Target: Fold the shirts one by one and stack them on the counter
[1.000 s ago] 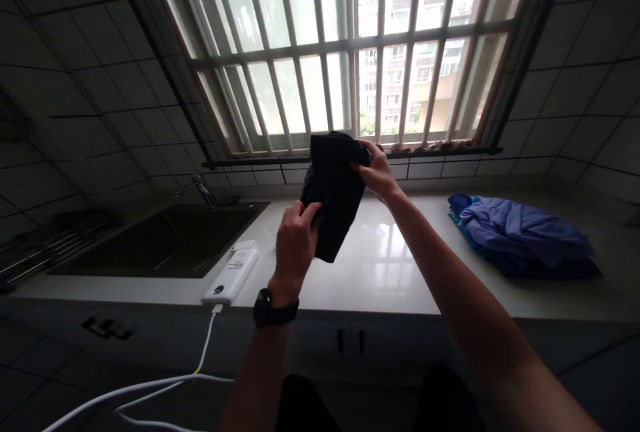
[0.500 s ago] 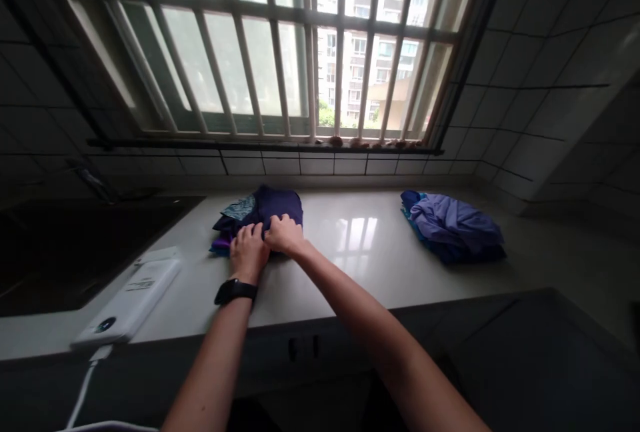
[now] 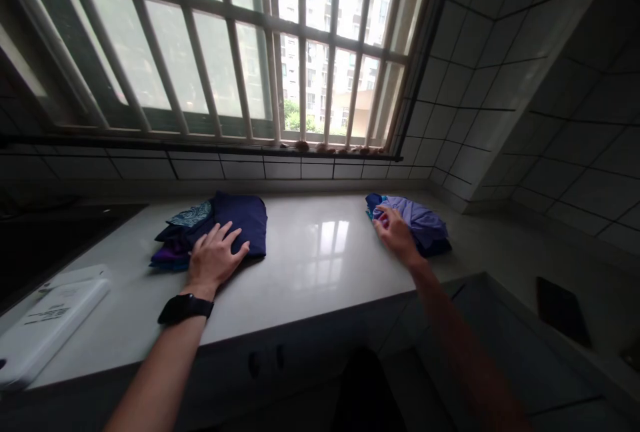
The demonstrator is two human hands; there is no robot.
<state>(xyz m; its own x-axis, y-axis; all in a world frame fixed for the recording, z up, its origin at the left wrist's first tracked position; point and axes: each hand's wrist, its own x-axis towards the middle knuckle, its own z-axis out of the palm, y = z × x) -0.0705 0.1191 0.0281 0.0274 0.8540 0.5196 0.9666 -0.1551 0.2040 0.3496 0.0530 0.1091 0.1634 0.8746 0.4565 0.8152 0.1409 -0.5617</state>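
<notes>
On the left of the counter lies a pile of folded cloths, dark navy on top with patterned teal and purple layers showing at its left side. My left hand, with a black watch at the wrist, rests on the front of this pile, fingers spread. To the right sits a second, looser pile, a crumpled lavender cloth over dark blue and teal ones. My right hand is at this pile's left front edge, thumb and fingers curled together on the lavender cloth.
A white power bank-like device lies at the counter's left, beside a dark sink. A barred window rises behind the counter, with small lumps along its sill. A dark flat object lies at the right.
My right hand has left the navy pile and moved right to the lavender cloth. My left hand stays on the navy pile, fingers now spread wider. The view has turned to the right.
</notes>
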